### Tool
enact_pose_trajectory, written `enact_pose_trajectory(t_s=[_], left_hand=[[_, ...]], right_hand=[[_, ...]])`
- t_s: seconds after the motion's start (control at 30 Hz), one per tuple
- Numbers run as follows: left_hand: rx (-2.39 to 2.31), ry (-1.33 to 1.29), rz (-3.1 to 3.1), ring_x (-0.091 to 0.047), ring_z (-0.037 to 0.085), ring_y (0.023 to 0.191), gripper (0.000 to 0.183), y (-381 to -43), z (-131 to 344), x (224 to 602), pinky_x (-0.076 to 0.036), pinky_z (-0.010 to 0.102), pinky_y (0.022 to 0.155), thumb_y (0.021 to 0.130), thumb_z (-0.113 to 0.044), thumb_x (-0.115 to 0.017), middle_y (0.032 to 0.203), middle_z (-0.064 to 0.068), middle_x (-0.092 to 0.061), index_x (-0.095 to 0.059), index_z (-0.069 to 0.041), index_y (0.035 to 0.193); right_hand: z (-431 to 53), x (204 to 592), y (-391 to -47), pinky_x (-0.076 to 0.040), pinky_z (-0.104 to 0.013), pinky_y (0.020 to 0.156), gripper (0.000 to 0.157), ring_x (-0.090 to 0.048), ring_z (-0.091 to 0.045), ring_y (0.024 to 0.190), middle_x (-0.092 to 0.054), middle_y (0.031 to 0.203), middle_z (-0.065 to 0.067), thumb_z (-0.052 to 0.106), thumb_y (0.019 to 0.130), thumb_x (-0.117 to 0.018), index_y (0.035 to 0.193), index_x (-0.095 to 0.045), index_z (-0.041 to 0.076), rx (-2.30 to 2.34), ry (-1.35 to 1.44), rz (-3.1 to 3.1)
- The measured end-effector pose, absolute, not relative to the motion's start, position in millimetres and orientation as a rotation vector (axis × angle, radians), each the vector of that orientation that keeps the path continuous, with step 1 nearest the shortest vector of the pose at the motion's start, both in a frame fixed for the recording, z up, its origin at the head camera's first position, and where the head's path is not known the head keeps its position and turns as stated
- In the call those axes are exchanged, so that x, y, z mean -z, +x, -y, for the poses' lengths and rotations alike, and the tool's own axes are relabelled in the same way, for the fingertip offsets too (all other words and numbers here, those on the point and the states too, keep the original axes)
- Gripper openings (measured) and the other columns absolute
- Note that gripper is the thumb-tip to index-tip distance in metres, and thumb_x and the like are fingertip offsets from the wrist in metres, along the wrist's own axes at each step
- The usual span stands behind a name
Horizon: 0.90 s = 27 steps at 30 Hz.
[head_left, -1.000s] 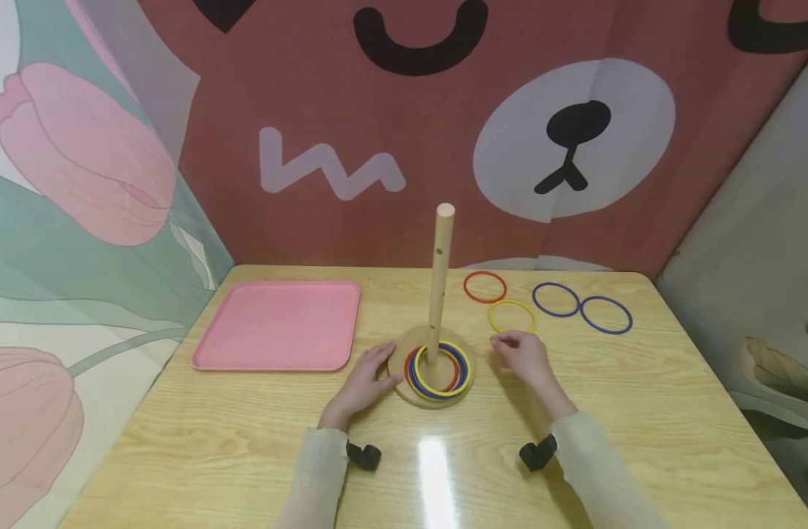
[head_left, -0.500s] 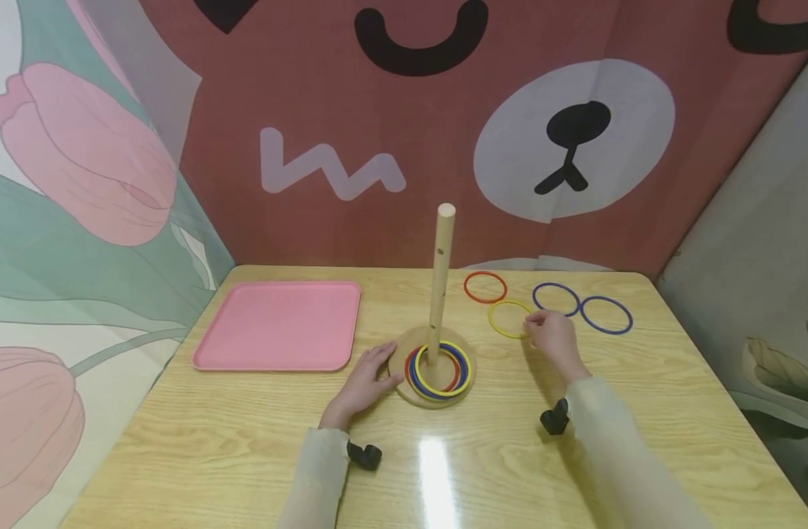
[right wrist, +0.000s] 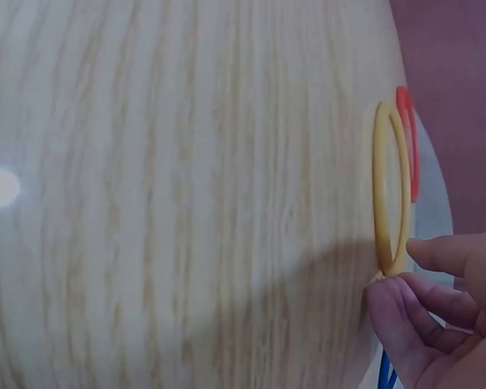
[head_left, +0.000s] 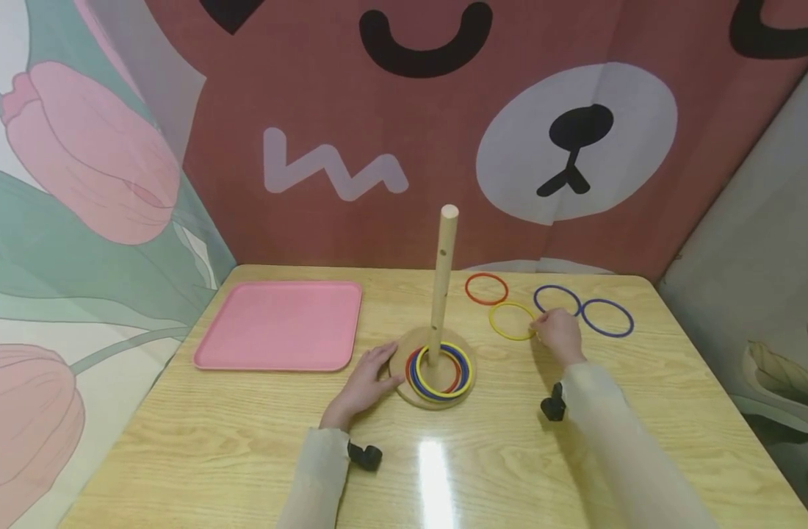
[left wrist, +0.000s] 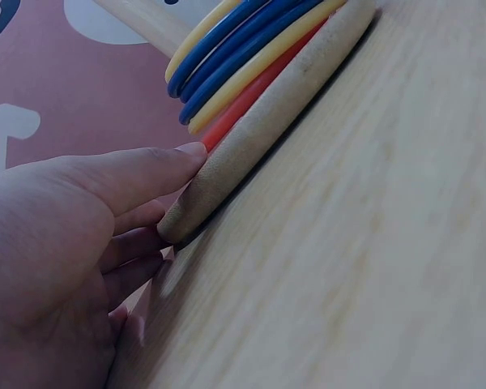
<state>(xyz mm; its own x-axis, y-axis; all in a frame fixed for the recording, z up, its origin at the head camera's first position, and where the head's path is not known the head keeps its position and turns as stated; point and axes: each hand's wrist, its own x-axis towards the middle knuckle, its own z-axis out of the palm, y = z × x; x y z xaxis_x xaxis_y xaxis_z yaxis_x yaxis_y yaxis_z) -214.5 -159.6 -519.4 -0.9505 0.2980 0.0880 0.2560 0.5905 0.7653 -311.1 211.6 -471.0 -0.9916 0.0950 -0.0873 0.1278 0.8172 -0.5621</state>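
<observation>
A wooden post (head_left: 444, 275) stands upright on a round wooden base (head_left: 410, 342), with several stacked rings (head_left: 444, 396) in red, blue and yellow around its foot. My left hand (head_left: 361, 383) rests against the base's left rim, fingers extended. In the left wrist view its thumb (left wrist: 158, 170) touches the red ring by the base's edge, and the other fingers meet the side. My right hand (head_left: 561, 336) pinches the right edge of a yellow ring (head_left: 503, 336) lying on the table; in the right wrist view, thumb and fingers meet at the ring's near end (right wrist: 394, 263).
A red ring (head_left: 466, 289) lies behind the yellow one. Two blue rings (head_left: 553, 286) lie side by side to the right, just beyond my right hand. A pink tray (head_left: 278, 323) sits at the table's left. A patterned cloth (head_left: 377, 235) hangs behind the table.
My right hand has moved right and slightly back, from the yellow ring's near side to its right edge. My left hand stays at the base.
</observation>
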Motion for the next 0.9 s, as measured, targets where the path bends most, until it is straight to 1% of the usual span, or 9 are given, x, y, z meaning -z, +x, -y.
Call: enact_pose_trajectory(t_s=[0.2, 0.3, 0.4, 0.47, 0.53, 0.63, 0.7, 0.8, 0.9], left_hand=[[-1.3, 0.467, -2.765, -0.03, 0.037, 0.144, 0.069, -214.2, 159.0, 520.5, -0.011, 0.054, 0.124, 0.091, -0.031, -0.066, 0.153, 0.015, -0.039, -0.038, -0.006, 0.148], [-1.306, 0.478, -2.764, -0.031, 0.037, 0.144, 0.068, -213.4, 158.2, 519.9, -0.011, 0.054, 0.123, 0.091, -0.031, -0.066, 0.152, 0.016, -0.04, -0.038, -0.004, 0.148], [-1.305, 0.483, -2.768, -0.032, 0.037, 0.144, 0.068, -213.1, 158.3, 519.5, -0.01, 0.054, 0.124, 0.091, -0.032, -0.066, 0.152, 0.017, -0.04, -0.038, -0.004, 0.147], [-1.305, 0.479, -2.769, -0.032, 0.037, 0.144, 0.069, -213.3, 158.7, 519.3, -0.011, 0.054, 0.124, 0.091, -0.032, -0.066, 0.152, 0.016, -0.04, -0.038, -0.004, 0.148], [-1.303, 0.477, -2.77, -0.031, 0.037, 0.144, 0.069, -213.6, 159.2, 519.4, -0.011, 0.054, 0.124, 0.091, -0.032, -0.066, 0.152, 0.016, -0.04, -0.038, -0.004, 0.148], [-1.305, 0.476, -2.761, -0.031, 0.037, 0.144, 0.069, -213.3, 159.3, 518.8, -0.01, 0.053, 0.124, 0.091, -0.032, -0.066, 0.153, 0.016, -0.039, -0.037, -0.004, 0.148], [-1.309, 0.479, -2.758, -0.031, 0.037, 0.144, 0.069, -213.1, 159.3, 518.3, -0.01, 0.053, 0.124, 0.092, -0.032, -0.065, 0.153, 0.017, -0.039, -0.037, -0.004, 0.148], [-1.311, 0.478, -2.759, -0.031, 0.037, 0.144, 0.069, -213.0, 159.1, 518.1, -0.01, 0.054, 0.124, 0.092, -0.032, -0.065, 0.153, 0.017, -0.039, -0.037, -0.004, 0.148], [-1.311, 0.476, -2.763, -0.031, 0.037, 0.144, 0.069, -213.1, 159.1, 518.0, -0.011, 0.054, 0.123, 0.092, -0.032, -0.065, 0.152, 0.017, -0.039, -0.037, -0.004, 0.148]], right_hand=[[-209.5, 477.6, -313.9, -0.051, -0.036, 0.056, 0.024, -0.063, -0.029, 0.072, -0.07, 0.087, -0.022, 0.017, 0.087, -0.064, 0.082, -0.068, -0.005, 0.806, 0.275, -2.982], [-208.4, 479.0, -313.8, -0.054, -0.04, 0.055, 0.025, -0.064, -0.035, 0.076, -0.068, 0.092, -0.028, 0.015, 0.087, -0.058, 0.081, -0.066, -0.008, 0.765, 0.328, -2.966], [-206.4, 478.4, -313.0, -0.056, -0.044, 0.056, 0.028, -0.066, -0.041, 0.082, -0.066, 0.098, -0.033, 0.013, 0.087, -0.05, 0.088, -0.065, -0.01, 0.75, 0.367, -2.95], [-205.2, 477.8, -312.1, -0.056, -0.044, 0.056, 0.028, -0.066, -0.041, 0.082, -0.066, 0.096, -0.031, 0.012, 0.087, -0.047, 0.089, -0.065, -0.009, 0.756, 0.37, -2.94], [-204.4, 476.9, -311.2, -0.053, -0.04, 0.052, 0.024, -0.064, -0.036, 0.074, -0.065, 0.085, -0.025, 0.012, 0.087, -0.046, 0.08, -0.062, -0.005, 0.76, 0.369, -2.934], [-204.8, 476.7, -309.3, -0.044, -0.031, 0.046, 0.024, -0.052, -0.023, 0.058, -0.054, 0.062, -0.009, 0.011, 0.086, -0.047, 0.063, -0.051, 0.006, 0.779, 0.35, -2.92], [-205.3, 476.8, -307.6, -0.039, -0.027, 0.045, 0.027, -0.046, -0.018, 0.053, -0.046, 0.056, -0.001, 0.011, 0.085, -0.047, 0.058, -0.045, 0.011, 0.801, 0.333, -2.917], [-206.2, 477.6, -305.1, -0.037, -0.025, 0.046, 0.024, -0.046, -0.015, 0.053, -0.051, 0.057, 0.0, 0.012, 0.086, -0.049, 0.062, -0.052, 0.01, 0.858, 0.295, -2.927], [-206.6, 479.6, -302.9, -0.04, -0.024, 0.05, 0.018, -0.054, -0.019, 0.061, -0.065, 0.072, -0.01, 0.011, 0.087, -0.053, 0.077, -0.065, 0.002, 0.94, 0.242, -2.946]])
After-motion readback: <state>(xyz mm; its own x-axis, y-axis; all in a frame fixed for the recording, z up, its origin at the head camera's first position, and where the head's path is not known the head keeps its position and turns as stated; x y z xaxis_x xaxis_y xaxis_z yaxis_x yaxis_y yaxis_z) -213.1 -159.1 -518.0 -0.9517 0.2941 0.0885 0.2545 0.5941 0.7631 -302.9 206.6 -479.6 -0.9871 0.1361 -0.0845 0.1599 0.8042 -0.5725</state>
